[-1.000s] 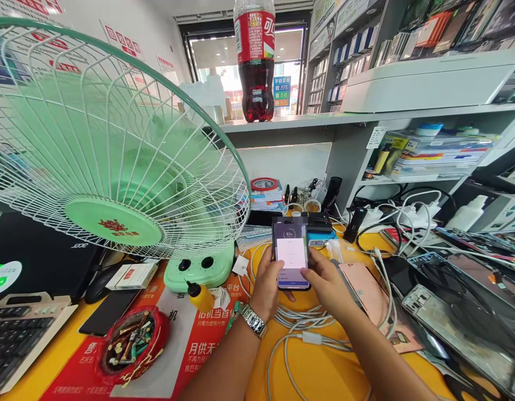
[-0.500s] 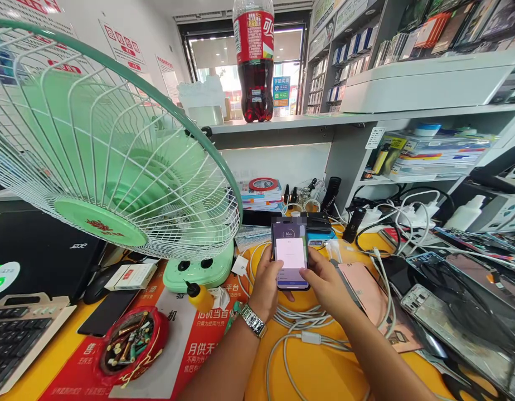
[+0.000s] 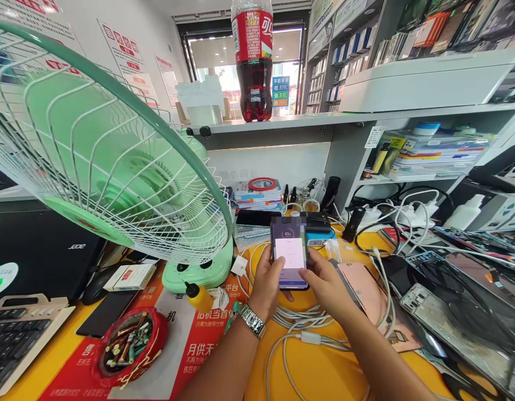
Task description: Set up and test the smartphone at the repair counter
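A smartphone [image 3: 290, 250] is held upright between both hands, its lit screen showing "83" in a ring and a white pop-up box. My left hand [image 3: 268, 278], with a metal watch [image 3: 253, 320] on the wrist, grips the phone's left edge, thumb over the screen. On the phone's right edge is my right hand [image 3: 323, 278], its thumb at the lower right of the screen. The fingers behind the phone are mostly hidden. Coiled grey cables [image 3: 301, 317] lie on the yellow table under the hands.
A green fan [image 3: 127, 167] fills the left side. Near it are a red ashtray [image 3: 130, 345], a yellow bottle [image 3: 198, 298] and a keyboard [image 3: 23, 345]. Phone parts [image 3: 453, 317] and scissors [image 3: 470, 384] lie at right. A cola bottle [image 3: 254, 67] stands on the shelf.
The fan head has swung further to the left. My left thumb has moved slightly up and right over the screen, and the pop-up's content looks different.
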Motion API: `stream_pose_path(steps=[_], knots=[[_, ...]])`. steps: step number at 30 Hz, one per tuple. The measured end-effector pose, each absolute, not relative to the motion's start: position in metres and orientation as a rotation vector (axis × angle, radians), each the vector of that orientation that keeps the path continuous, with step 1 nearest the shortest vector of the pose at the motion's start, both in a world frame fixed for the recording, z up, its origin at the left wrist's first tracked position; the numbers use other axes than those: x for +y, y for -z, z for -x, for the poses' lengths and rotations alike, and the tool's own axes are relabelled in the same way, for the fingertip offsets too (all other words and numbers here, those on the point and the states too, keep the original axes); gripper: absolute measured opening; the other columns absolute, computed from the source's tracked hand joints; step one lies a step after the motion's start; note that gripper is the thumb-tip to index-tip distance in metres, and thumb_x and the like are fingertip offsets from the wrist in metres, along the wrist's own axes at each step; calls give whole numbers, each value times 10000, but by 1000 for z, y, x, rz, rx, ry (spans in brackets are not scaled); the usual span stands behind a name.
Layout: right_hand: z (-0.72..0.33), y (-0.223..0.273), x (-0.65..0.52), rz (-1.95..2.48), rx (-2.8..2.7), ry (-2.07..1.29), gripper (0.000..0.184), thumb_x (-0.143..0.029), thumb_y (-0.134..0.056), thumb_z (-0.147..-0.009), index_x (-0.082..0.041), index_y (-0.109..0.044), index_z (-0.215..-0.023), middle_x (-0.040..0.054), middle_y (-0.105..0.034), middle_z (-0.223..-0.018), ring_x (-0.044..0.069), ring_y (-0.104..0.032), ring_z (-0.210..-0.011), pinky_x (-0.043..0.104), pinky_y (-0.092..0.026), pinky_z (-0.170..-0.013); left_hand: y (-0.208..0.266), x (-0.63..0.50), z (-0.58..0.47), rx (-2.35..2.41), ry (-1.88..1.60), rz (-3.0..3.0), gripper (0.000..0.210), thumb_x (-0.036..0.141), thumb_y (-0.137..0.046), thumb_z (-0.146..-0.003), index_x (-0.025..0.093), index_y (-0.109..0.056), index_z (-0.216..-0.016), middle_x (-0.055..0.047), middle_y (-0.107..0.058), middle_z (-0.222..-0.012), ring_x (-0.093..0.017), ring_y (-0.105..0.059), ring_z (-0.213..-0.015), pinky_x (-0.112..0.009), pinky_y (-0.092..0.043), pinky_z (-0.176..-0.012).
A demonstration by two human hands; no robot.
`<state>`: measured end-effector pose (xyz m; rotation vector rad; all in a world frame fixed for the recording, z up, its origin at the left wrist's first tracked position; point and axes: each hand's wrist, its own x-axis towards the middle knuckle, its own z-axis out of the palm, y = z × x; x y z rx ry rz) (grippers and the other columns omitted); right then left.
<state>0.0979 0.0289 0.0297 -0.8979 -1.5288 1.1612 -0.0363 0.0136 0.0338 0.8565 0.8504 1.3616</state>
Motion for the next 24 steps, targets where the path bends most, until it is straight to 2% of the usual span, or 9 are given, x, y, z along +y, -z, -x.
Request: stream_pose_path(steps=[4, 8, 15, 24], knots=[[-97, -29, 29, 905, -1528, -1161, 396, -198, -522, -781, -174, -523, -1177, 85, -653, -1110, 242, -610, -988, 349, -484, -803, -33, 14, 37, 773, -1376, -842, 350, 379, -501, -841, 232, -536, -1157, -21, -630, -886, -134, -594, -606, -193, -472, -410], [-98, -29, 29, 913, -1537, -1152, 408, -204, -522, -787, -167, -520, -1193, 101, -645, -1134, 257, -601, -1023, 379, -476, -841, -32, 15, 38, 737, -1386, -815, 347, 380, -428, -870, 240, -528, -1172, -20, -625, -917, -141, -602, -648, -209, -494, -454], [-98, -27, 30, 906, -1539, -1149, 412, -201, -522, -781, -170, -521, -1192, 104, -641, -1137, 261, -599, -1022, 396, -467, -857, -32, 15, 37, 742, -1381, -820, 351, 360, -442, -863, 234, -530, -1178, -25, -631, -943, -142, -607, -654, -209, -497, -466], [-98, -25, 31, 905, -1549, -1128, 396, -200, -518, -791, -169, -531, -1186, 107, -636, -1145, 256, -598, -1013, 390, -475, -835, -30, 14, 38, 748, -1391, -819, 370, 223, -484, -808, 226, -556, -1172, -30, -650, -935, -134, -612, -617, -204, -497, -452]])
